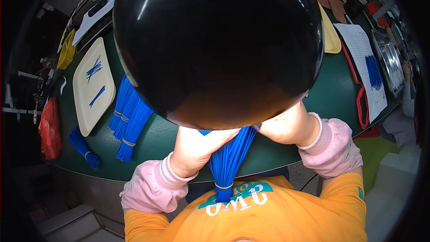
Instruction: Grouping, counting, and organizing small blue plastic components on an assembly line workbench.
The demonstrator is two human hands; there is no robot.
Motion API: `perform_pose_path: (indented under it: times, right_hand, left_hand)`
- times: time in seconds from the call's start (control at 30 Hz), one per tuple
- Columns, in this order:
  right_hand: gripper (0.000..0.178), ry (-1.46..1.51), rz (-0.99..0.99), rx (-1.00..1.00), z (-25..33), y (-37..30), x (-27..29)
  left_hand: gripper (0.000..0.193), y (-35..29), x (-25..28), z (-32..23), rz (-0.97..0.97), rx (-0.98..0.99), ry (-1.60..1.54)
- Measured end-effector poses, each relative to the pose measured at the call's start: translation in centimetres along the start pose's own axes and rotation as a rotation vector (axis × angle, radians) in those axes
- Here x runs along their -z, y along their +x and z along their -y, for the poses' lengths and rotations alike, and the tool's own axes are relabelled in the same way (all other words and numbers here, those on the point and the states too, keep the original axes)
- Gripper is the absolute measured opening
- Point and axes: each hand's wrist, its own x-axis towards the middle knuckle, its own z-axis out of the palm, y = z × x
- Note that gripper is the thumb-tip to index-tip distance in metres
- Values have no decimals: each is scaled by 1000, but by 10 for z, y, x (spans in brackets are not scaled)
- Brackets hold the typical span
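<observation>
A large glossy black dome (215, 54) fills the middle of the view and hides my fingertips. Out from under its near edge comes a bundle of thin blue wires (229, 161), tied with a band close to its lower end, which points toward my chest. My left hand (193, 149) closes round the bundle from the left, its thumb lying over the wires. On the right, my right hand (289, 126) reaches under the dome beside the bundle; its fingers are hidden. Both wrists wear pink sleeve covers.
On the green table (331, 89), more banded blue wire bundles (132, 127) lie left of the dome. A cream tray (80, 103) holds some loose wires. A small bundle (83, 149) and a red bag (49, 130) sit at left. Red-handled pliers or scissors (360, 103) and a paper sheet (358, 45) lie right.
</observation>
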Motion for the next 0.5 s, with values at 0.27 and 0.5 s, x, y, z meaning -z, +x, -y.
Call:
perform_pose_path:
  times: [0.27, 0.5]
  right_hand:
    - [27, -118, 12, 81, -3, 0, -3]
    - [26, -195, 8, 99, -2, -1, -1]
  left_hand:
    - [19, 0, -2, 2, -33, -40, -9]
    - [21, -1, 4, 4, 27, -26, 7]
